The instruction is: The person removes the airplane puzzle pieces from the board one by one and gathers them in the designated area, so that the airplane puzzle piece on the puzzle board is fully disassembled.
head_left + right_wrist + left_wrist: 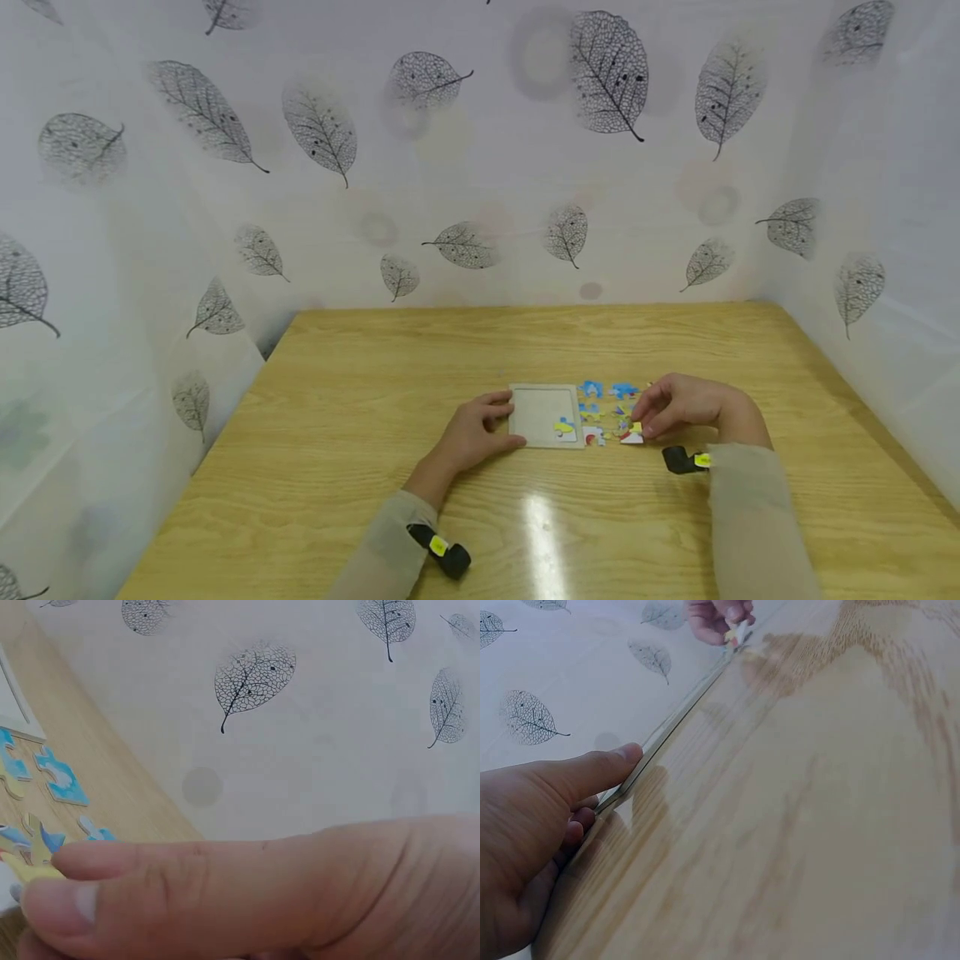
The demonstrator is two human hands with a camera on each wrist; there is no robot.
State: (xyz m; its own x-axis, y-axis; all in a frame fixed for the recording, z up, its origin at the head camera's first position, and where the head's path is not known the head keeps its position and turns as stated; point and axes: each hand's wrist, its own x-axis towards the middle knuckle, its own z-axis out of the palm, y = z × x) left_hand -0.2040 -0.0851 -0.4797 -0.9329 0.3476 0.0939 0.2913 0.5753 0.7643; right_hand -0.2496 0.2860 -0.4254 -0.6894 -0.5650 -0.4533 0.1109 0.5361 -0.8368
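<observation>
A pale square puzzle tray lies on the wooden table, with one yellow, blue and white jigsaw piece in its lower right corner. My left hand grips the tray's left side. In the left wrist view its thumb lies along the tray's edge and its other fingers are partly hidden. Right of the tray, my right hand pinches a yellow, red and white jigsaw piece between thumb and fingers. The right wrist view shows the thumb covering most of that piece.
Several loose jigsaw pieces lie close against the tray's right side, some partly behind my right hand. The wooden table extends around them. A leaf-patterned cloth stands behind the table and along its sides.
</observation>
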